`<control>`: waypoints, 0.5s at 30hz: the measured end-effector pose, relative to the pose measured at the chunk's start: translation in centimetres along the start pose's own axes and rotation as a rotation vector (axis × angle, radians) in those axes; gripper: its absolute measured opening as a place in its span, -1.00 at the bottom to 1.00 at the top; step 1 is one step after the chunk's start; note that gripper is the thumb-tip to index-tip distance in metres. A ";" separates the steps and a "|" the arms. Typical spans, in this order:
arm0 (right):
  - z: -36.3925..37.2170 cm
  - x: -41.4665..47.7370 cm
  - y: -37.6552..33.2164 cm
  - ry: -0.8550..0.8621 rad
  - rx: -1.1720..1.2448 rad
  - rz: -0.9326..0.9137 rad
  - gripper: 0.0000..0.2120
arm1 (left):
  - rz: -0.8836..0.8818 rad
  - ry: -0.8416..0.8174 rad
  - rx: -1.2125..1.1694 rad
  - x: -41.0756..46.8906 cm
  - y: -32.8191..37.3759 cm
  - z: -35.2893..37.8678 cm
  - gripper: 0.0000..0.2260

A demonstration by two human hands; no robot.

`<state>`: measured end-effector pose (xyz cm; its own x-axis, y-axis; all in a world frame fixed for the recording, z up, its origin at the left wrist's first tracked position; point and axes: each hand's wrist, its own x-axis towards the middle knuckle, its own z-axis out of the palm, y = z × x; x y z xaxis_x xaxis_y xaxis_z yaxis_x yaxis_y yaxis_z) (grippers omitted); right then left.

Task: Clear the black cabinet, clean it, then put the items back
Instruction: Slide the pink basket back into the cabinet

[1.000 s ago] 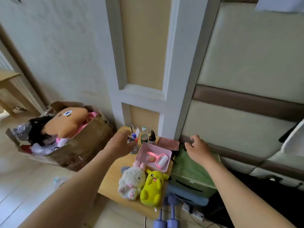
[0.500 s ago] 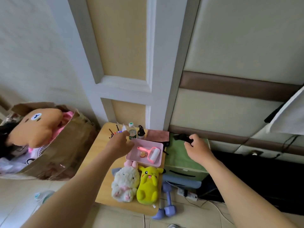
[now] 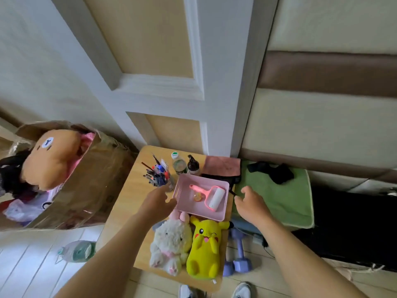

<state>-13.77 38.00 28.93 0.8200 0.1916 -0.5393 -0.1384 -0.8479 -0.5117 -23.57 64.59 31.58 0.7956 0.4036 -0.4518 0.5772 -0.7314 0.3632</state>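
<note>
Reaching from either side, the two hands bracket the pink basket (image 3: 202,195) on the wooden worktop (image 3: 129,201). The left hand (image 3: 155,203) lies at the basket's left wall near its front corner, fingers loosely curled and closed on nothing; whether the fingertips touch the rim cannot be told. The right hand (image 3: 250,202) hovers just beside the basket's right wall, over the near edge of the green cloth (image 3: 277,196), fingers spread and released, holding nothing.

The basket therefore lies between the hands, slightly ahead of both. Its long axis runs roughly left to right, tilted a little, so each hand faces one short wall. The left hand is the nearer; a two-handed lift by the short walls appears to be the coming move.

Inside the basket rest a pink lint roller (image 3: 211,195), handle pointing to the far left, and a small round object (image 3: 197,197) too small to identify.

Beyond the basket stand a cup of pens (image 3: 158,176), a clear bottle (image 3: 178,163) and a dark bottle (image 3: 193,165), with a pink cloth (image 3: 222,165) at the far right corner. In front lie a white plush (image 3: 170,244) and a yellow plush (image 3: 204,246), touching one another.

A black item (image 3: 270,171) lies on the far part of the green cloth. The low black surface (image 3: 352,229) to the right may be the black cabinet; this cannot be confirmed.
</note>
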 end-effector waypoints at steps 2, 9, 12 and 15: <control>2.6 2.8 1.0 -0.018 -0.004 0.036 -0.70 | -0.019 -0.031 -0.003 3.2 -1.3 2.7 -0.57; 10.8 11.0 3.5 -0.083 0.044 0.179 -0.77 | -0.217 -0.109 -0.027 13.2 -5.9 11.2 -0.58; 13.3 12.5 4.0 -0.108 0.024 0.209 -0.76 | -0.244 -0.147 -0.005 15.7 -6.9 13.3 -0.63; 14.8 13.0 4.1 -0.100 0.046 0.250 -0.79 | -0.251 -0.143 0.025 17.1 -7.7 14.8 -0.78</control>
<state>-11.92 44.34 9.93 0.6983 0.0294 -0.7152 -0.3566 -0.8520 -0.3833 -17.16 69.03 9.01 0.5936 0.4932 -0.6359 0.7467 -0.6322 0.2066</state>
